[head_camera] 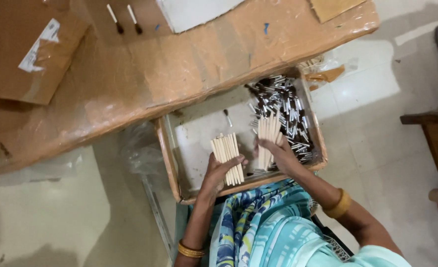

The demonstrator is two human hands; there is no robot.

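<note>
Both hands hold fanned bundles of thin, pale wooden sticks, left hand (pixel 222 170) on one bundle (pixel 227 157), right hand (pixel 278 154) on another (pixel 268 138), light, stiff, probably snappable, best gripped mid-length, above a shallow cardboard tray (pixel 167 153).

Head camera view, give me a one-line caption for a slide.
Seen from above, left hand and right hand each hold a bundle of pale sticks over a tray of small brushes.

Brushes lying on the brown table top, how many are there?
2 brushes, side by side near the table's far edge: left one, right one. More may lie beyond the frame.
</note>
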